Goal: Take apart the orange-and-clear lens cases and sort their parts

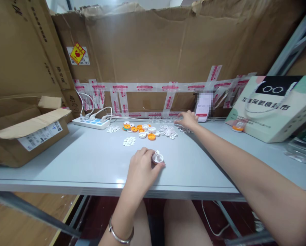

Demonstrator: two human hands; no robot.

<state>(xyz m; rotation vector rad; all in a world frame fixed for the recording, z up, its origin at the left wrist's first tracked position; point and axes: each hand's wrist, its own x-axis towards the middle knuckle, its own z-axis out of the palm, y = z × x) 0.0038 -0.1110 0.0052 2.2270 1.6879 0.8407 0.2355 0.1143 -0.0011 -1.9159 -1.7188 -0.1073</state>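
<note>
My left hand (142, 169) is closed around a small white round cap (158, 158) near the front of the table, its thumb and fingers on the rim. A little pale piece stands up from the middle of the cap. My right hand (187, 120) reaches to the back of the table, its fingers stretched out and apart beside a row of clear plastic cups (158, 119). Under that hand lie small dark or metallic-looking parts (185, 130), partly hidden. Nearer the middle are a heap of white translucent parts (167, 131) and several orange and white round caps, one an orange cap (151, 136).
Small white discs (129, 141) lie left of the caps. A power strip (92, 122) with plugged-in cables and an open cardboard box (27, 133) are at left. A phone (203, 106) leans at the back. At right stand a paper bag (268, 112) and an orange-based clear container (238, 127).
</note>
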